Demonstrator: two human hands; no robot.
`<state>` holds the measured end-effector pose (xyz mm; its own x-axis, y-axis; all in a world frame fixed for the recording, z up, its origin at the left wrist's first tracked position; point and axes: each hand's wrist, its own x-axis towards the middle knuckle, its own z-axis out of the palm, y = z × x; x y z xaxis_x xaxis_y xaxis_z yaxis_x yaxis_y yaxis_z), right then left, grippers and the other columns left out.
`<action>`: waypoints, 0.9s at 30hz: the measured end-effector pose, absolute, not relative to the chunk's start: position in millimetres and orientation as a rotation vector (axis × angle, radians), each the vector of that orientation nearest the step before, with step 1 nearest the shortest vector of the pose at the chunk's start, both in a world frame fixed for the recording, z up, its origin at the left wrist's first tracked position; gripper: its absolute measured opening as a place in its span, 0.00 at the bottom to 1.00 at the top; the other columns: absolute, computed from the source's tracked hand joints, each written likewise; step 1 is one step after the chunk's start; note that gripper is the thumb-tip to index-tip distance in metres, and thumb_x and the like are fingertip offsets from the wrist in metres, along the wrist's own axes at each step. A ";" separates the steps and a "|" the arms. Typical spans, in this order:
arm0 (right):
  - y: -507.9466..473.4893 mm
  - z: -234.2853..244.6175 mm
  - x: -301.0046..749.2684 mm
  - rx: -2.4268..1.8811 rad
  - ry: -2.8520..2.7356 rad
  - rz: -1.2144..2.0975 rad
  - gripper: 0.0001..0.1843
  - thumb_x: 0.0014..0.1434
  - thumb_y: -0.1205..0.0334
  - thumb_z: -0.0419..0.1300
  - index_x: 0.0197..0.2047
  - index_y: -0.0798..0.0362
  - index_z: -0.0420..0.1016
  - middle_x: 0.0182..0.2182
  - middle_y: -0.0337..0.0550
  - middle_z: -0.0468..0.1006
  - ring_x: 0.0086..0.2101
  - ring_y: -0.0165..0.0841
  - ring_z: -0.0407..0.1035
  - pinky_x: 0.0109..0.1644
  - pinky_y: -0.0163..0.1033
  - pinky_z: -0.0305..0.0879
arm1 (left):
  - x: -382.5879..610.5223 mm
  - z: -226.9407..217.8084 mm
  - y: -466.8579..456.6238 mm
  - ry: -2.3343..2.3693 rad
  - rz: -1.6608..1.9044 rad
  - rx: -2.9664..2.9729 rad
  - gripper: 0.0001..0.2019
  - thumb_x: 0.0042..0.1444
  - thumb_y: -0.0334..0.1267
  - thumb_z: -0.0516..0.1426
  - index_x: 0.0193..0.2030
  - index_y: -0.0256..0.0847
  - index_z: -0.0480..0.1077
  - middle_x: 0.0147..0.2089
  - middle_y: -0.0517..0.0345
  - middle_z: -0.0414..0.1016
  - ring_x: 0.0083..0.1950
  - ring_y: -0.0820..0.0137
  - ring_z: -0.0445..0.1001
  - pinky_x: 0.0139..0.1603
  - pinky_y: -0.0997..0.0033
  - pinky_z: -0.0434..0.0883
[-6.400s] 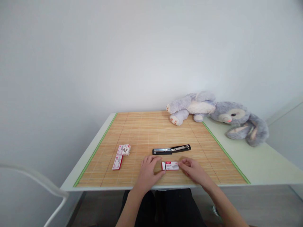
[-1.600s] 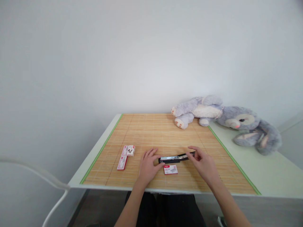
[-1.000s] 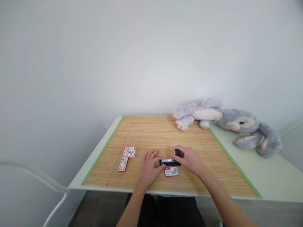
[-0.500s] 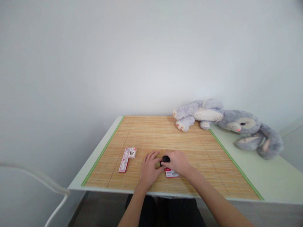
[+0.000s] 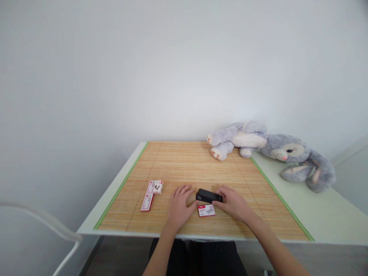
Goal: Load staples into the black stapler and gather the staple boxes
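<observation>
A black stapler [image 5: 209, 196] lies on the bamboo mat with its long side toward me. My right hand [image 5: 233, 203] pinches the stapler's right end between thumb and fingers. My left hand [image 5: 181, 202] rests palm down on the mat, fingers spread and open, its thumb tip close to the stapler's left end. Just in front of the stapler lies a flat red-and-white staple box [image 5: 206, 210]. Nothing is held in my left hand.
The bamboo mat [image 5: 172, 161] with green edging covers much of the white table [image 5: 339, 226]. Several small red-and-white boxes [image 5: 147, 202] sit at left. A grey plush rabbit [image 5: 250, 140] lies at the back right. A white cable [image 5: 43, 218] hangs at lower left.
My right hand has moved right to the stapler's right end. The stapler and the staple box's printed top are now more exposed. My left hand stays nearly in place.
</observation>
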<state>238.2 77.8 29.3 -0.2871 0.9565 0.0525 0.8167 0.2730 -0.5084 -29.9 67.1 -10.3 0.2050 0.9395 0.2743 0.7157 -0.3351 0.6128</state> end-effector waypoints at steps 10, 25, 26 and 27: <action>36.6 -5.3 241.5 -1.850 -1.779 0.540 0.19 0.61 0.46 0.60 0.50 0.46 0.76 0.29 0.37 0.78 0.31 0.36 0.73 0.33 0.37 0.57 | -8.8 8.4 39.6 1.347 0.739 2.272 0.25 0.54 0.45 0.64 0.60 0.53 0.72 0.54 0.56 0.76 0.56 0.58 0.70 0.60 0.55 0.66; 23.2 -15.8 240.8 -1.765 -1.976 0.563 0.37 0.57 0.47 0.64 0.67 0.48 0.66 0.24 0.33 0.74 0.27 0.35 0.71 0.32 0.37 0.57 | -23.0 10.3 46.8 1.540 0.617 1.997 0.43 0.42 0.57 0.69 0.66 0.49 0.67 0.52 0.52 0.78 0.53 0.55 0.74 0.56 0.56 0.67; 23.6 -15.4 240.6 -1.751 -1.981 0.588 0.36 0.57 0.47 0.64 0.67 0.48 0.66 0.24 0.32 0.74 0.27 0.34 0.70 0.32 0.37 0.57 | -26.9 11.7 48.2 1.491 0.603 1.988 0.42 0.42 0.54 0.70 0.66 0.50 0.67 0.49 0.54 0.78 0.50 0.57 0.75 0.53 0.57 0.68; 24.1 -14.9 240.1 -1.734 -1.986 0.613 0.35 0.58 0.48 0.63 0.66 0.48 0.66 0.24 0.32 0.74 0.27 0.34 0.70 0.32 0.37 0.57 | -29.5 12.9 49.3 1.451 0.601 1.988 0.40 0.43 0.52 0.70 0.65 0.52 0.68 0.47 0.56 0.78 0.48 0.58 0.75 0.52 0.58 0.68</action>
